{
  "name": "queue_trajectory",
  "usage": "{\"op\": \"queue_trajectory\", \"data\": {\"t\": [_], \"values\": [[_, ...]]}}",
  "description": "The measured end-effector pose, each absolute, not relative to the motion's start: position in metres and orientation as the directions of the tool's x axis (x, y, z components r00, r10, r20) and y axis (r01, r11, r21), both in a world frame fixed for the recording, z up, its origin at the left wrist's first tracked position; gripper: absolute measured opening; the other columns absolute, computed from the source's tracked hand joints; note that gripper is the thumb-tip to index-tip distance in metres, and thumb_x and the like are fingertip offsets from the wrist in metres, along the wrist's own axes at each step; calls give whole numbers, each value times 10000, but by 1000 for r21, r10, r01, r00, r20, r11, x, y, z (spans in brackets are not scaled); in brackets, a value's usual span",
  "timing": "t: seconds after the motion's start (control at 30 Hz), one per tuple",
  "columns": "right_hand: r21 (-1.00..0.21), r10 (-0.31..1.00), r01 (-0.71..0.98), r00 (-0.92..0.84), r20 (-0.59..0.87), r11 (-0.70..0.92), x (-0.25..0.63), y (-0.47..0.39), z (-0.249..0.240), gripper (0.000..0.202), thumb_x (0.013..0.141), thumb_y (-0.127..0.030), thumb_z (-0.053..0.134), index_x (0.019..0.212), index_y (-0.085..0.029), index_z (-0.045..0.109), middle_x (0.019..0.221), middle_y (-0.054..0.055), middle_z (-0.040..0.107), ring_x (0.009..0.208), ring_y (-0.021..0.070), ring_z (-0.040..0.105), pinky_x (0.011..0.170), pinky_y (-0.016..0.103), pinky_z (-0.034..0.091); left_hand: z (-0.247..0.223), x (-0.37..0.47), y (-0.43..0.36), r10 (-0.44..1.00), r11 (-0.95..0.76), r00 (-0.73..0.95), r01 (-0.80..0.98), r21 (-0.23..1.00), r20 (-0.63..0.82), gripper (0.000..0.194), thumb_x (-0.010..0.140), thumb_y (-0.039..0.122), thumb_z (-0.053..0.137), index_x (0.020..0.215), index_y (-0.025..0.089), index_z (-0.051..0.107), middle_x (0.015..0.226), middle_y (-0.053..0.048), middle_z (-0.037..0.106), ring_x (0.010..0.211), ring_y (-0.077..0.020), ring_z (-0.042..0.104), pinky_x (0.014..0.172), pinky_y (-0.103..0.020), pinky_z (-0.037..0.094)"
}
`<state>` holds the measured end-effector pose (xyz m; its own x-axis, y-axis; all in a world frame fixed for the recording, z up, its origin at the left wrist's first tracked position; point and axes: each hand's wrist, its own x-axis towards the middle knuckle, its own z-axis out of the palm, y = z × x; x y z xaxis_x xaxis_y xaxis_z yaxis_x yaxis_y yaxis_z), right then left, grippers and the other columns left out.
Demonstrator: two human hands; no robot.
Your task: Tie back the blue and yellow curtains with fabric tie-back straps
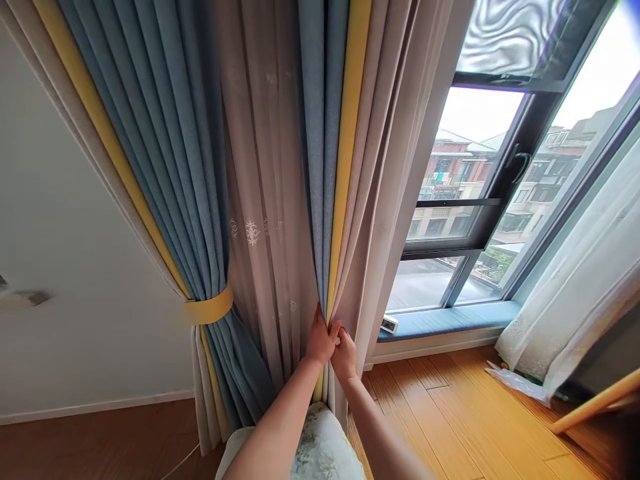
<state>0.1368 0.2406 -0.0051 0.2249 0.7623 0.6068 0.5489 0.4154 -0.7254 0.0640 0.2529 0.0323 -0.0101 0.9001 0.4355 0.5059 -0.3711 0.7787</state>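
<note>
My left hand (pixel 321 339) and my right hand (pixel 345 352) meet around the gathered blue, yellow and beige curtain (pixel 349 167), low on its length. The fingers of both hands are closed on the bunched fabric, the two hands touching. Left of them hangs a second blue curtain (pixel 165 133) with a yellow edge, cinched by a yellow tieback band (pixel 210 307). Between the two curtains is a sheer curtain (pixel 270 200) with white embroidery. Whether a band lies under my fingers cannot be seen.
Below my arms is a floral-covered seat (pixel 325 443). A window (pixel 460 173) with a blue sill (pixel 450 321) and a small white device (pixel 389 324) stands right. A white curtain (pixel 595 267) and a wooden leg (pixel 595 402) are far right, over wooden floor (pixel 425 413).
</note>
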Motion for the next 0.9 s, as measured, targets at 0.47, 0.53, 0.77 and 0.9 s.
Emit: {"op": "queue_trajectory", "data": {"t": [0.47,0.53,0.77,0.9], "values": [[-848,747,466,463,477,253,173,265,0,416,736,-491,400,924,-176,597,919,80,583,798,205,547,714,339,415,28,67,259,848,-389,-90,564,728,523,392,830,201,328,1204,134,422,1249,-121,444,1183,-174,394,974,-257,319],[-848,768,460,433,472,263,168,270,1,405,736,-491,390,869,-186,621,958,79,579,838,205,549,724,328,414,27,68,259,843,-385,-98,576,721,529,381,831,199,330,1190,116,428,1220,-130,449,1164,-175,411,973,-258,321],[-862,774,481,482,412,160,166,281,7,405,719,-482,420,883,-157,599,845,106,621,711,226,571,599,313,412,29,61,257,857,-341,-125,589,733,499,329,841,247,333,1083,99,498,1148,-143,455,1033,-190,510,901,-271,394],[-828,801,547,436,410,126,166,274,3,440,785,-484,309,718,-175,616,742,96,631,667,232,569,576,318,411,32,59,258,861,-330,-145,570,752,487,324,829,276,364,1060,107,515,1168,-141,453,1048,-192,502,920,-271,381]]}}
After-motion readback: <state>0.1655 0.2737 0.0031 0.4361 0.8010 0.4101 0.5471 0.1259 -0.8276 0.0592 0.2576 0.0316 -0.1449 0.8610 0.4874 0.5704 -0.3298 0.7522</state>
